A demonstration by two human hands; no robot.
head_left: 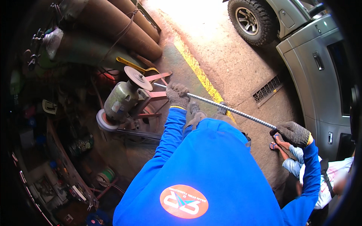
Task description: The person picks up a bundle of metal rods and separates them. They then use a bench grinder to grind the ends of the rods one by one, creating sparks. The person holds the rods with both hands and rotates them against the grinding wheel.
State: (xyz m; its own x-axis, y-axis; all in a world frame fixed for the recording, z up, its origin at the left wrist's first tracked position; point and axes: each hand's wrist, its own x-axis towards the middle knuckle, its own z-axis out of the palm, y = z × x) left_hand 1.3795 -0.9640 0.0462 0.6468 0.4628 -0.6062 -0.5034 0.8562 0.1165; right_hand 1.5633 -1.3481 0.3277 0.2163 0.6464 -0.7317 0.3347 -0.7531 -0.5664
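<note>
A long ribbed steel rebar slants across in front of me, its left end close to a bench grinder. My left hand, in a grey-brown knit glove, is closed round the rebar near that end. Farther right, my right hand, gloved alike, grips it by the other end. The grinder's upper disc stands just beyond the rebar's left tip; whether they touch I cannot tell. A second wheel sits on the grinder's lower side. The grinder rests on a reddish metal stand.
Large brown gas cylinders lie slanted at the upper left. A silver vehicle stands at the right, near a floor grate. Another person is at the lower right. A yellow line crosses the floor.
</note>
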